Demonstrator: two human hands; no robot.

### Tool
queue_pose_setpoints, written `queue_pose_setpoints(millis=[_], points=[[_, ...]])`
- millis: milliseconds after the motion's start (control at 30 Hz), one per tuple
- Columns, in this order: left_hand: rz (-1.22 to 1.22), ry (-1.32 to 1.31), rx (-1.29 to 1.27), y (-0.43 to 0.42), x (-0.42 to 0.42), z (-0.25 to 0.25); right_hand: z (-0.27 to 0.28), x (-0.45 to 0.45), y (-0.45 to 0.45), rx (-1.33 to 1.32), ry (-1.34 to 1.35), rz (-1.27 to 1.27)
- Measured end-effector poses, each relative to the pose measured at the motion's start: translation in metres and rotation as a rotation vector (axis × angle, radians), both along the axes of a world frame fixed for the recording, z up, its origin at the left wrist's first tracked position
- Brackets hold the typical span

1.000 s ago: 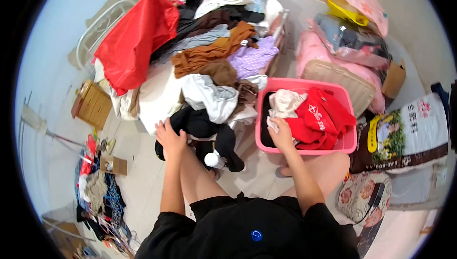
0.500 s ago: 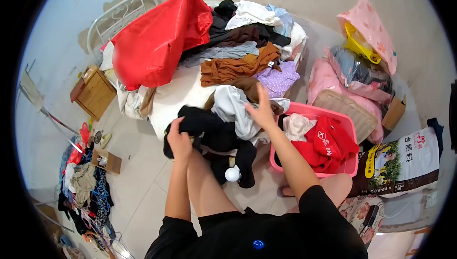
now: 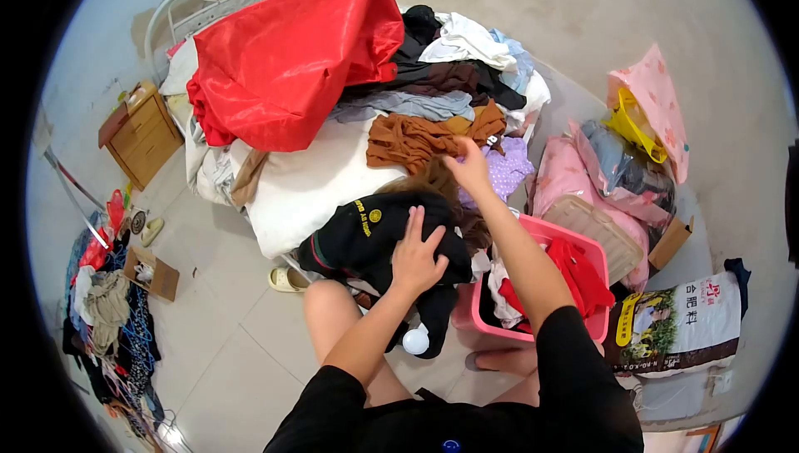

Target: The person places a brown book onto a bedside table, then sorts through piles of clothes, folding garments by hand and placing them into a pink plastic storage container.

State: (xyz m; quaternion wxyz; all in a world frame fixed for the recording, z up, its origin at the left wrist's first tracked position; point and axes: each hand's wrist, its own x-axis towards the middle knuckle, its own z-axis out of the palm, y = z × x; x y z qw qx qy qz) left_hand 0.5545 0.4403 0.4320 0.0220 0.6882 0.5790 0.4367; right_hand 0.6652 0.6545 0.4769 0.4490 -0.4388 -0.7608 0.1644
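Observation:
A black garment [image 3: 354, 232] with yellow lettering and a striped edge lies over the front edge of the bed. My left hand [image 3: 416, 257] rests on it with the fingers spread. My right hand [image 3: 468, 168] is farther up, over a brown cloth [image 3: 434, 176] beside the rust-brown garment [image 3: 409, 141]; its fingers are bent, and whether they grip the cloth is unclear. A purple dotted cloth [image 3: 509, 168] is just right of that hand. Below my left hand a round white object [image 3: 415, 340] shows against black fabric.
A pink basket [image 3: 491, 332] with red and white clothes stands at the right, near wrapped bundles [image 3: 559, 174] and a printed sack [image 3: 687, 320]. A large red bag [image 3: 287, 57] lies on the bed. At the left are a wooden cabinet [image 3: 143, 141], a small carton [image 3: 151, 274] and piled clothes.
The black garment is spread out with its yellow lettering showing, and the white-grey cloth is no longer visible. My left hand moved right onto the garment; my right hand moved up to the brown cloth.

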Motion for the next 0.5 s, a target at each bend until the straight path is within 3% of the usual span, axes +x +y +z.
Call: queue_pose_setpoints(millis=[33, 200, 333, 367, 433, 500], points=[[0.001, 0.000, 0.001, 0.001, 0.000, -0.002, 0.004, -0.022, 0.006, 0.168, -0.050, -0.003], [0.004, 0.025, 0.032, -0.001, -0.004, -0.013, -0.043, -0.079, 0.029, -0.264, -0.289, -0.104], [0.020, 0.048, 0.043, -0.001, -0.004, -0.014, -0.050, -0.049, 0.039, -0.266, 0.069, -0.056], [0.019, 0.043, 0.058, -0.001, -0.003, -0.016, -0.038, -0.035, 0.028, -0.144, 0.223, -0.124], [0.023, 0.047, 0.061, -0.001, -0.002, -0.015, -0.008, 0.004, 0.021, -0.200, 0.415, -0.315], [0.033, 0.064, 0.070, -0.002, 0.000, -0.013, 0.045, 0.053, -0.021, -0.189, 0.641, -0.330]])
